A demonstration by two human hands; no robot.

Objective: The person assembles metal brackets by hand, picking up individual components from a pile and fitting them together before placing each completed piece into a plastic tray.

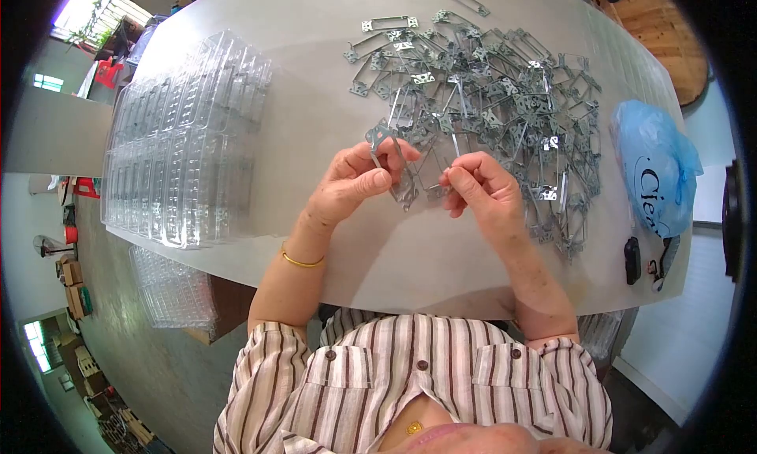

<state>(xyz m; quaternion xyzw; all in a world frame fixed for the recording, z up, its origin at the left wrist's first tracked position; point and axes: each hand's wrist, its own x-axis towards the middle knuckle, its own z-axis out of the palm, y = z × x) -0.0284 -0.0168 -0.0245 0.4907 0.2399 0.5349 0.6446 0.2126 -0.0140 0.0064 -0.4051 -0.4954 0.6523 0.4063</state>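
My left hand [339, 187] is closed on a thin metal frame bracket [381, 134], which stands tilted between thumb and fingers. Its flat, punched end plates show above and below the fingertips. Close by on the right, my right hand [490, 195] pinches a slim metal strip [455, 145], which seems to be part of another frame bracket; its far end merges with the parts behind. Just beyond both hands spreads a large, tangled pile of metal frame brackets [505, 99]. A gold bangle [303, 261] circles my left wrist.
Stacked clear plastic trays [185, 146] stand at the table's left side. More clear trays [173, 288] sit lower, beside the table. A blue plastic bag [656, 166] lies at the right, with a small black object [632, 261] below it. The table's near edge [441, 315] borders my torso.
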